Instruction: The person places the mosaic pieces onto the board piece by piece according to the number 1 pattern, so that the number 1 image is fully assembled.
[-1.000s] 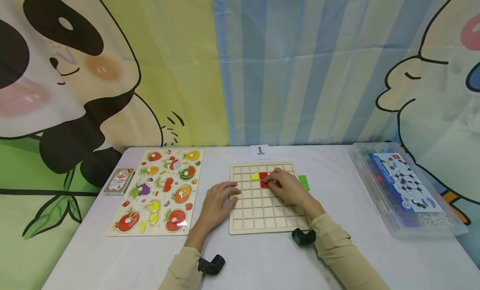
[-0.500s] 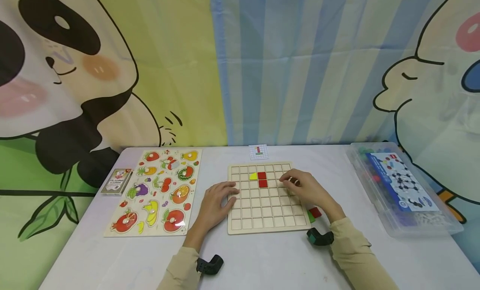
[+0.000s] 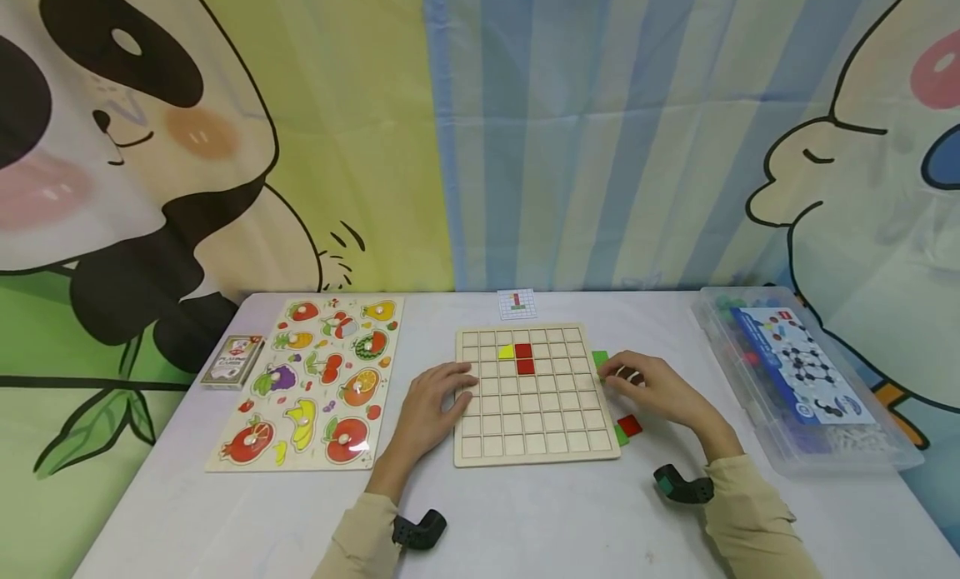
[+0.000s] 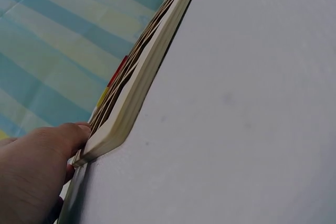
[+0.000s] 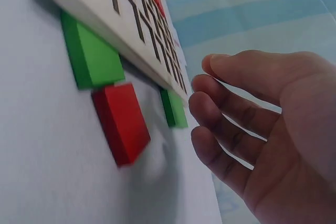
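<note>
A wooden grid board (image 3: pixel 536 433) lies mid-table, holding a yellow tile (image 3: pixel 507 351) and two red tiles (image 3: pixel 524 358) near its top. My left hand (image 3: pixel 459 384) rests flat on the board's left edge; in the left wrist view its thumb (image 4: pixel 68 135) touches the board's side (image 4: pixel 142 87). My right hand (image 3: pixel 613 371) hovers off the board's right edge with loosely curled fingers (image 5: pixel 220 103) that hold nothing, close to a green tile (image 3: pixel 600 358). A loose red tile (image 3: pixel 630 425) (image 5: pixel 121 121) and another green tile (image 3: pixel 621 434) (image 5: pixel 89 56) lie on the table by the board's lower right corner.
A fruit peg puzzle (image 3: pixel 315 379) and a card box (image 3: pixel 236 361) lie to the left. A small pattern card (image 3: pixel 517 303) sits behind the board. A clear plastic box (image 3: pixel 802 387) stands at the right. A printed curtain hangs behind the table.
My right hand left the red tiles on the board and moved right, off the board's edge. Two red tiles now show on the board. The left hand stayed put.
</note>
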`<control>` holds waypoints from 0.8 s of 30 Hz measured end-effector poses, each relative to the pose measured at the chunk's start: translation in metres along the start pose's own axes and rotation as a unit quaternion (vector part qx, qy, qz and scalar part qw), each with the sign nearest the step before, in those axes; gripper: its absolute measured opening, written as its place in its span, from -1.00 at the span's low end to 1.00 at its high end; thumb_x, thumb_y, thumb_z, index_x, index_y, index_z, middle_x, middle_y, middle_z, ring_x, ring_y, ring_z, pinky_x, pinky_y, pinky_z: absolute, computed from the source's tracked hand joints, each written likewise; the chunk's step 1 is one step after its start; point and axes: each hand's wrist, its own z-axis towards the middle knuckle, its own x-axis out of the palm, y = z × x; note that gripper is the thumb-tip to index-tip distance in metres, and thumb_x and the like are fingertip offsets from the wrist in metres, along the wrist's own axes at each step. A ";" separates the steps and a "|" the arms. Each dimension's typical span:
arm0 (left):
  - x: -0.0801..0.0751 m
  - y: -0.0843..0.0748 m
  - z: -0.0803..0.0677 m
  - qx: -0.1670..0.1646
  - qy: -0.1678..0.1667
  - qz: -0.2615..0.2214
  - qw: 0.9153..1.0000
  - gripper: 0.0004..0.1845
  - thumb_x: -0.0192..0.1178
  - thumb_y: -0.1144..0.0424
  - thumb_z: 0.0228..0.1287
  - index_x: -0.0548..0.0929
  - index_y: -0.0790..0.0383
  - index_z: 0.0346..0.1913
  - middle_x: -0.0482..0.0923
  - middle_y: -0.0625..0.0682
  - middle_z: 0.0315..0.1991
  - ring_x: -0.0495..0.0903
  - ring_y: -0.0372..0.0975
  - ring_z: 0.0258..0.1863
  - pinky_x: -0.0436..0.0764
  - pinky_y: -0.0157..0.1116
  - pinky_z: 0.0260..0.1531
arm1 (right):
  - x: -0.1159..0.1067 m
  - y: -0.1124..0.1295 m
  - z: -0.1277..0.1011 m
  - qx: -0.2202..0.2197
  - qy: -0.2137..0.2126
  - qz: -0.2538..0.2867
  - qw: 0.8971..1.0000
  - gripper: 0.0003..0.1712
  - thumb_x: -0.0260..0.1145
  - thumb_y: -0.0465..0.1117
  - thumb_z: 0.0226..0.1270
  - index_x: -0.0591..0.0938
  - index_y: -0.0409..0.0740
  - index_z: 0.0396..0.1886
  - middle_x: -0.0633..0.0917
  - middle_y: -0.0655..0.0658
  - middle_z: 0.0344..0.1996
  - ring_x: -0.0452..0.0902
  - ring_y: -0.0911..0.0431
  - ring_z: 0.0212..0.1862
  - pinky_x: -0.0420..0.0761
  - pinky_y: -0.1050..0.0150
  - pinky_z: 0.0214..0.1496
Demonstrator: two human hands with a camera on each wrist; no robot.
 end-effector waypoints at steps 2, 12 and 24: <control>0.000 -0.001 0.000 -0.006 0.001 0.001 1.000 -0.79 0.25 0.21 0.22 0.69 -0.02 -0.09 0.56 -0.06 0.15 0.43 -0.12 0.25 0.30 0.02 0.26 | -0.002 -0.004 -0.004 0.002 0.001 -0.002 1.000 -0.83 0.23 -0.18 0.33 0.62 -0.07 -0.12 0.66 0.00 -0.17 0.54 0.14 -0.17 0.57 0.30 -0.14; 0.000 -0.002 0.000 -0.006 -0.006 0.004 1.000 -0.80 0.25 0.20 0.22 0.69 -0.04 -0.09 0.56 -0.07 0.14 0.44 -0.13 0.24 0.30 0.02 0.26 | -0.008 -0.016 -0.024 0.028 0.062 -0.009 0.998 -0.80 0.27 -0.14 0.30 0.59 -0.01 -0.10 0.62 0.05 -0.24 0.47 0.24 -0.26 0.52 0.38 -0.23; 0.000 -0.001 -0.001 -0.006 0.002 0.001 1.000 -0.80 0.23 0.19 0.24 0.68 -0.04 -0.07 0.55 -0.05 0.16 0.42 -0.11 0.25 0.28 0.02 0.27 | -0.011 -0.015 -0.033 -0.011 0.124 0.025 0.992 -0.76 0.36 -0.17 0.19 0.58 -0.09 -0.16 0.55 0.00 -0.39 0.36 0.30 -0.38 0.41 0.42 -0.38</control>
